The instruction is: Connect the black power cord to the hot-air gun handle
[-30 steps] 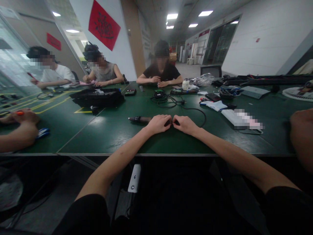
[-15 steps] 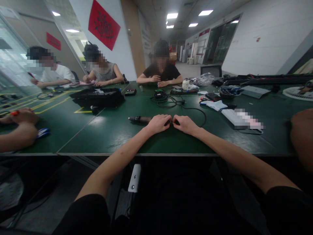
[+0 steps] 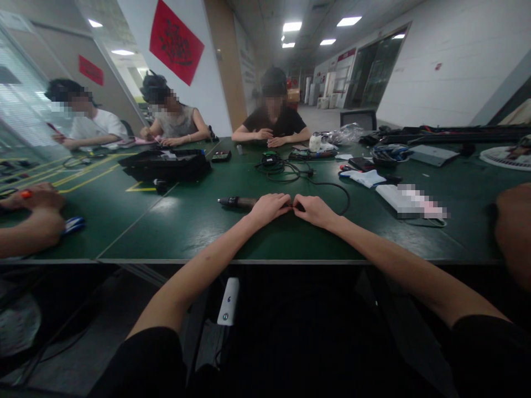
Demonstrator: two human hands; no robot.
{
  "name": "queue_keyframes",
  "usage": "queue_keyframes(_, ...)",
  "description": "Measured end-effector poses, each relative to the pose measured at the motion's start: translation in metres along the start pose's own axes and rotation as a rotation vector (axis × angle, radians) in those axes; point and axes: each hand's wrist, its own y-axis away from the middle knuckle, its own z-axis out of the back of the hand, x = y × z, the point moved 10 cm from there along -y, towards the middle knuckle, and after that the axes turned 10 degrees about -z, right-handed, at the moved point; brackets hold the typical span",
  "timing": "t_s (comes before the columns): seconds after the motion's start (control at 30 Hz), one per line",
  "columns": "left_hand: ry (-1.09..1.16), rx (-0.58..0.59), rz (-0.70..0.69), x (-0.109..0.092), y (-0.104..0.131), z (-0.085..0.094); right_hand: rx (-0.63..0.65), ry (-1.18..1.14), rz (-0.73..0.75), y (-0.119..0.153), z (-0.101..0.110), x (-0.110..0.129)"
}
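Note:
Both my arms reach out over the green table. My left hand is closed over the right end of a dark, rod-shaped tool that lies flat with its tip pointing left. My right hand is closed on the dark end of a black cable right beside the left hand. The two hands almost touch, and the join between tool and cable is hidden by my fingers. The cable curves away behind my right hand toward the table's middle.
A black case lies open at the left, coiled black cables sit mid-table, and devices and bags clutter the right. Three people sit at the far side. Other people's arms rest at the left edge and right edge.

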Motion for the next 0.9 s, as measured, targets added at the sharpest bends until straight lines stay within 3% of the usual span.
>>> queue_keyframes(0.2, 0.002, -0.034, -0.001, -0.0055, 0.0017, 0.0073, 0.0, -0.01, -0.006, 0.0002, 0.0007, -0.0002)
queue_keyframes(0.9, 0.032, -0.016, -0.013, -0.0018, 0.0014, 0.0032, 0.011, 0.002, -0.025, 0.0006, 0.0023, 0.0008)
